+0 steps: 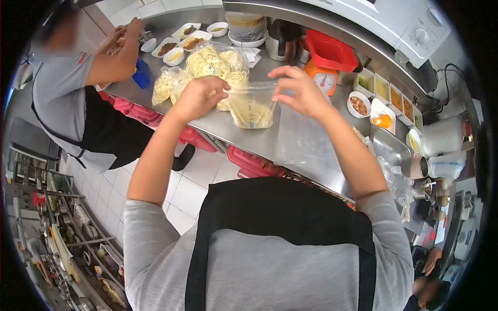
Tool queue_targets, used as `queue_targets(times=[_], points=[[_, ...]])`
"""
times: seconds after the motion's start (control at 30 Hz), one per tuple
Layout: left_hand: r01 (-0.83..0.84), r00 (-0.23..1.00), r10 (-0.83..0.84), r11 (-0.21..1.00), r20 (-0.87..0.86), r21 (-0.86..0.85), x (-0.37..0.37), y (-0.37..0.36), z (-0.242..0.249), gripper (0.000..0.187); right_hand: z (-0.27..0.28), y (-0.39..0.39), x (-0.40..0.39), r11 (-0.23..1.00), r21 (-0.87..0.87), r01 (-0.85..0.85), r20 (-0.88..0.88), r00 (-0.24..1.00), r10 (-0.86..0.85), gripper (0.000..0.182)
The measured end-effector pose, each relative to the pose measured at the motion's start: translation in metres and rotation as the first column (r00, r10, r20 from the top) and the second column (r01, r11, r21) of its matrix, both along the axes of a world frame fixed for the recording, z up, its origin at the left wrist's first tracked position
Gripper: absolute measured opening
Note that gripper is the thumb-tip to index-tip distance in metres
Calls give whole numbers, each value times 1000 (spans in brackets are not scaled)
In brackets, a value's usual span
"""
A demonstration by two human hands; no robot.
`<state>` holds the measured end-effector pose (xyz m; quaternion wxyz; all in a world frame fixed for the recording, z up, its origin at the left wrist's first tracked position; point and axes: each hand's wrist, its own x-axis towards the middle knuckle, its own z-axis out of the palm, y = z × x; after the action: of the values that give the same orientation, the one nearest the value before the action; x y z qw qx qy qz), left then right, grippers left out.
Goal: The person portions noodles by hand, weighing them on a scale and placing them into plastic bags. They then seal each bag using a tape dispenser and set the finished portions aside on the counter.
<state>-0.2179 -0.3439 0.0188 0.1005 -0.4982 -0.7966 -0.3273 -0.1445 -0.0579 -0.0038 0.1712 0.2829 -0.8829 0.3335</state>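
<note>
A clear plastic bag with pale noodle-like strips inside stands upright on the steel counter. My left hand pinches the left end of its top edge between thumb and fingers. At the right end of that edge, my right hand pinches the plastic, its other fingers curved. Just behind lie several filled bags of the same strips, close to my left hand. Flat empty plastic bags lie on the counter below my right hand.
An orange scale carries a red tray. Right of it are ingredient containers, a bowl and a steel pan. Small dishes stand at the back left. A co-worker works at the left, near a blue container.
</note>
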Motion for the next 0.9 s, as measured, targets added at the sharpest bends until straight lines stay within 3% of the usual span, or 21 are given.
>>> queue_targets(times=[0.07, 0.17, 0.23, 0.27, 0.33, 0.37, 0.43, 0.47, 0.53, 0.57, 0.63, 0.73, 0.8, 0.9], points=[[-59, 988, 55, 998, 146, 24, 8, 3, -10, 11, -5, -5, 10, 937, -349, -1, 86, 996, 33, 56], [-148, 958, 123, 986, 258, 80, 7, 3, -21, 13, -61, -20, 4, 865, -501, 32, 206, 975, 83, 84], [-170, 940, 107, 971, 323, 171, 6, 1, -33, 24, -78, -48, 10, 866, -487, 115, 255, 967, 15, 80], [-188, 917, 48, 927, 397, 323, 12, 6, -41, 34, -86, -59, 9, 864, -479, 156, 279, 960, -19, 78], [-252, 858, -103, 769, 503, 587, 23, 19, -69, 55, -116, -71, -7, 756, -632, 174, 340, 938, 68, 54], [-184, 855, -146, 811, 497, 555, 8, 15, -112, 82, -128, -75, -12, 689, -699, 188, 362, 925, 115, 43], [-137, 866, -82, 910, 493, 392, 10, 29, -139, 59, -142, -72, -19, 664, -732, 155, 291, 952, 99, 28], [-222, 788, -72, 893, 612, 391, 5, 39, -146, 49, -142, -70, -25, 653, -747, 127, 248, 964, 96, 21], [-388, 580, -75, 850, 811, 356, -7, 55, -149, 28, -116, -67, -34, 727, -614, 307, 417, 908, -31, 19], [-394, 616, -26, 856, 788, 336, -11, 54, -146, 25, -106, -67, -37, 750, -531, 393, 493, 864, -104, 18], [-407, 676, 69, 865, 734, 293, -16, 53, -139, 20, -105, -69, -38, 834, -493, 249, 215, 963, -160, 22], [-292, 938, 172, 861, 302, 417, 26, 34, -127, 25, -109, -76, -21, 929, -365, 56, -120, 987, -107, 27], [-249, 968, 232, 879, 91, 407, 50, 17, -156, 28, -119, -84, 3, 960, -279, -15, -240, 969, -55, 28], [-276, 961, 241, 874, 137, 400, 83, 10, -170, 20, -143, -93, 26, 981, -196, -5, -214, 976, -38, 25]])
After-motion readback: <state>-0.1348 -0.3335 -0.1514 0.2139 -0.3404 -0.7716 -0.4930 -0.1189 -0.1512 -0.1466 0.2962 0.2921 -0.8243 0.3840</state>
